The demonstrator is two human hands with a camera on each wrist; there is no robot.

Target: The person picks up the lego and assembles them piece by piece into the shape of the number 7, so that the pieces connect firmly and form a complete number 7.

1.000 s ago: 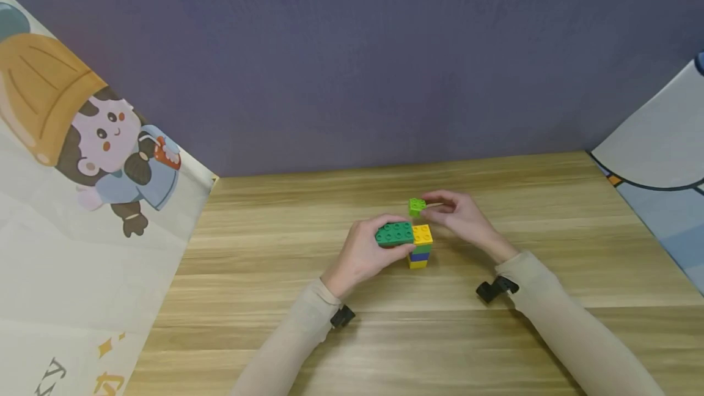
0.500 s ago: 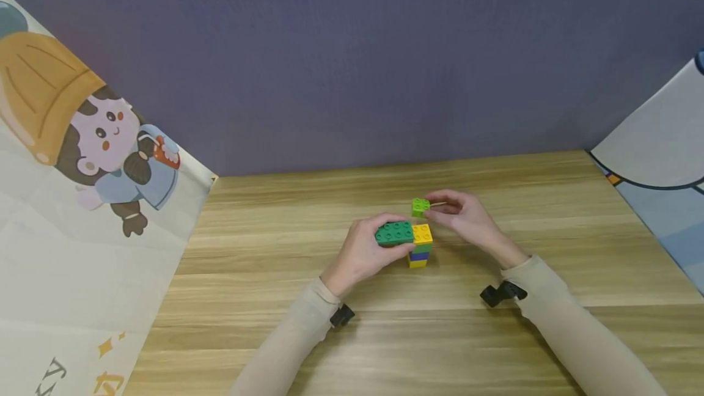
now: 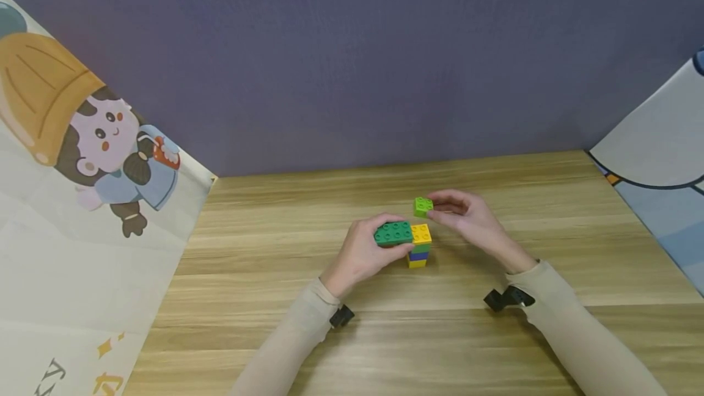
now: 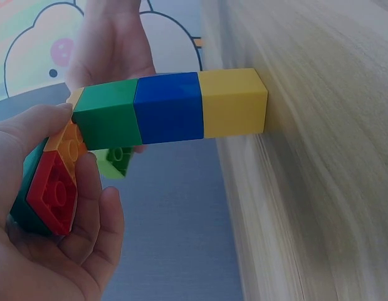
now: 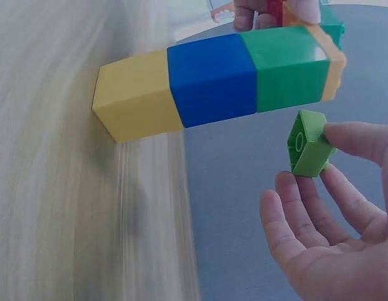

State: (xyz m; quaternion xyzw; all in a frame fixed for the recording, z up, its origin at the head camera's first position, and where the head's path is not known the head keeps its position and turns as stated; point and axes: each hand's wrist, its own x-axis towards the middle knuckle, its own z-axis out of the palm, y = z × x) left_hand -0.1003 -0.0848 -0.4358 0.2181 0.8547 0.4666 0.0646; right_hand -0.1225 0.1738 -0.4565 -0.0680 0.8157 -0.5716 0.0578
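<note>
A tower of toy building bricks stands upright on the table, with a yellow brick point(image 4: 234, 103) at the bottom, a blue brick point(image 4: 168, 108) above it, then a green brick point(image 4: 107, 115). A thin orange-yellow piece point(image 3: 421, 233) caps it and juts out to the left. My left hand point(image 3: 360, 255) grips that overhang, thumb and fingers around a dark green eight-stud brick point(image 3: 393, 233) with a red piece point(image 4: 52, 194) beneath it. Behind the tower's top, my right hand point(image 3: 475, 223) pinches a small lime green four-stud brick point(image 5: 311, 144) between thumb and fingers, apart from the tower.
The wood-grain table point(image 3: 264, 225) ends at a dark blue-grey wall point(image 3: 352, 66) behind. Printed cartoon panels point(image 3: 71, 249) border it on the left and right. Black wrist mounts point(image 3: 342, 316) sit on both sleeves.
My right hand has drifted slightly to the right with the lime green brick. The left hand and the tower hold nearly the same place.
</note>
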